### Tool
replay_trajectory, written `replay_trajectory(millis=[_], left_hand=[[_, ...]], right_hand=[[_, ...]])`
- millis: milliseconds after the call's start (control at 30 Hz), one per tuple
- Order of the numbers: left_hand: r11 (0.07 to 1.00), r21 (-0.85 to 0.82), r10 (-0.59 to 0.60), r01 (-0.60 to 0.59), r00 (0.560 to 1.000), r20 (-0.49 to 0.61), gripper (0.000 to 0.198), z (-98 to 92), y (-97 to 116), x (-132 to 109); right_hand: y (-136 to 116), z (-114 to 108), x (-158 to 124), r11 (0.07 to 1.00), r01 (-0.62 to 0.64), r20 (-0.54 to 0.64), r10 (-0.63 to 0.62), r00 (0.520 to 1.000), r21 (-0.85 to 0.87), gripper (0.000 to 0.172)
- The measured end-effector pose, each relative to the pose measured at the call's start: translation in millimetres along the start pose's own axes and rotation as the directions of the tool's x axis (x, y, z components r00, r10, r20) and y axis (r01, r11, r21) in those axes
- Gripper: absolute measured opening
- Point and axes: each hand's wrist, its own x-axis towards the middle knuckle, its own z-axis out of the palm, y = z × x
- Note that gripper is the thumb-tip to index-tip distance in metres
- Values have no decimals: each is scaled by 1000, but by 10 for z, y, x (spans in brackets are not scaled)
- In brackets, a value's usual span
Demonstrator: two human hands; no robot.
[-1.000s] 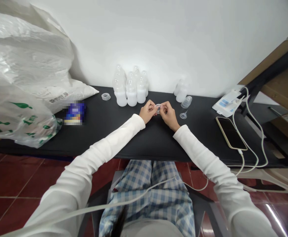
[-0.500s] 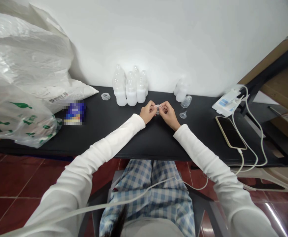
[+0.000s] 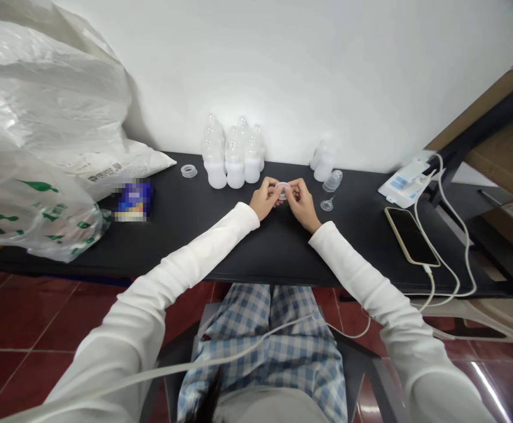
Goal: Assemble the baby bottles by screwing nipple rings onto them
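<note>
Both hands pinch one small clear ring above the black table.

The left hand (image 3: pixel 265 198) and the right hand (image 3: pixel 301 201) meet at the middle, fingers closed on the clear ring (image 3: pixel 283 189) from each side. Just beyond stand five white bottles (image 3: pixel 234 158) in a cluster; one bottle (image 3: pixel 322 162) more lies to the right. One loose ring (image 3: pixel 188 171) lies at far left, one clear cap (image 3: pixel 332 181) and one small teat (image 3: pixel 326 205) at the right.
</note>
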Motion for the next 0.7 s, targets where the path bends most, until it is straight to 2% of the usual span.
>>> replay_trajectory(millis=[200, 367, 700], left_hand=[[997, 79, 23, -25, 999, 29, 21, -10, -10, -18], [993, 113, 34, -36, 999, 24, 16, -1, -32, -8], [999, 33, -24, 23, 999, 44, 18, -12, -90, 18]], right_hand=[[-42, -26, -10, 992, 28, 21, -25, 999, -120, 40], [-36, -25, -5, 988, 41, 41, -35, 999, -149, 37], [18, -1, 2, 1000, 9, 75, -9, 997, 1, 45]])
